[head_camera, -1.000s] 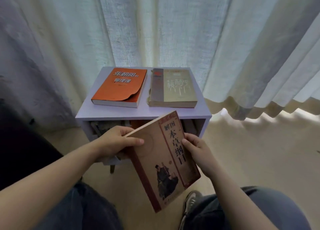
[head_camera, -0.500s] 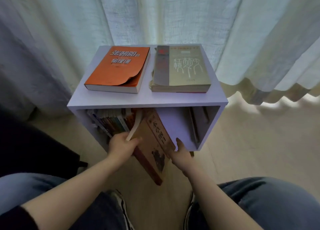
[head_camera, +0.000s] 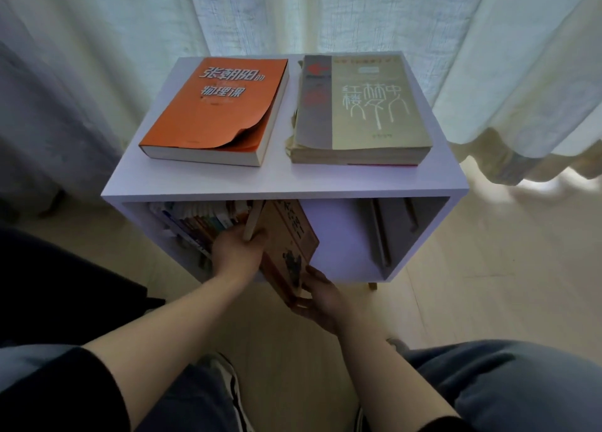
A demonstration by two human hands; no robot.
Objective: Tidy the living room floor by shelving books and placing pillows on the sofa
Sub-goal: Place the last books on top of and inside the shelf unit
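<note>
A brown book (head_camera: 288, 241) with a dark figure on its cover stands tilted, halfway inside the opening of a low white shelf cube (head_camera: 342, 184). My left hand (head_camera: 236, 252) grips its upper left edge. My right hand (head_camera: 321, 296) holds its lower corner from below. Left of it inside the cube, several upright books (head_camera: 198, 223) lean together. The right half of the compartment holds only thin flat items (head_camera: 381, 233) against the side wall.
On the cube's top lie an orange book (head_camera: 216, 109) with a curled cover corner and a worn olive-grey book (head_camera: 361, 109). Pale curtains (head_camera: 456, 40) hang right behind. Light wooden floor (head_camera: 488, 268) spreads to the right. My knees and a shoe (head_camera: 233, 389) are below.
The brown book went from held up in front of the cube down and into its opening, beside the upright books. Both hands followed it, and my view came closer to the cube.
</note>
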